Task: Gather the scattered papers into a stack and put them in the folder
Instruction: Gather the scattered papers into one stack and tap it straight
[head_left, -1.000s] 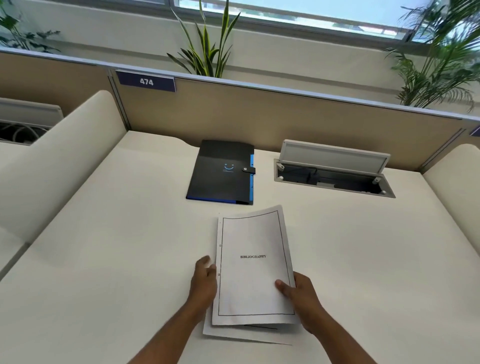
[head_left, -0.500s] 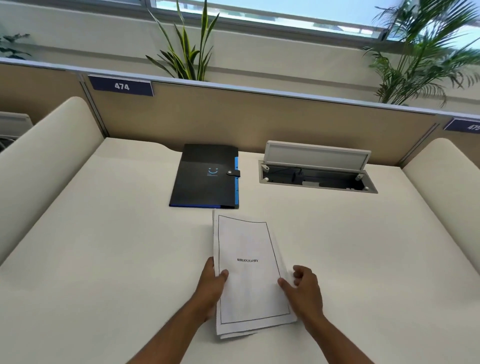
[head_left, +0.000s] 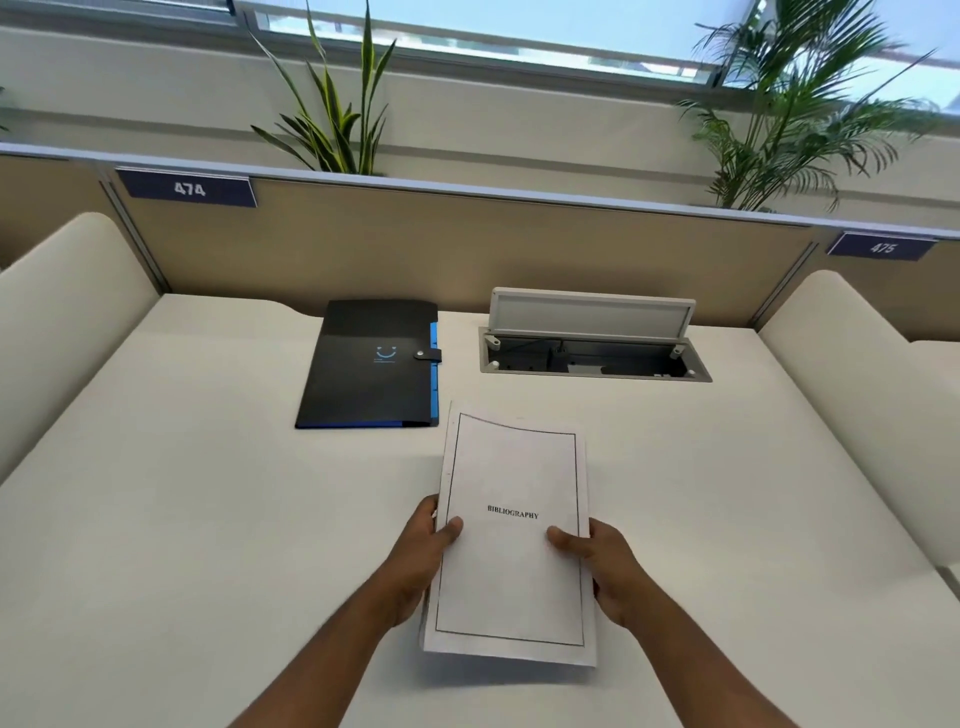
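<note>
At the lower centre of the frame, both hands hold the stack of papers (head_left: 511, 540) by its long edges — the left hand (head_left: 415, 558) curled round the left edge with its thumb on the top sheet, the right hand (head_left: 605, 569) closed on the right edge the same way. Raised a little off the bench (head_left: 182, 519), to judge by the shadow under its near edge, the stack looks light and limp; its far edge curls slightly, so a grip on both long sides near the middle, as now, should keep the sheets from sagging or fanning. Loose paper slides easily — a firm pinch will be needed when it is fed in. White, with a thin black border, the top sheet carries 1 printed word, BIBLIOGRAPHY; edges of other sheets peek out on the right and along the bottom, not quite squared. Farther up, left of centre, the black folder (head_left: 371, 364) lies flat and snapped shut, with blue edging, near the stack's far corner.
</note>
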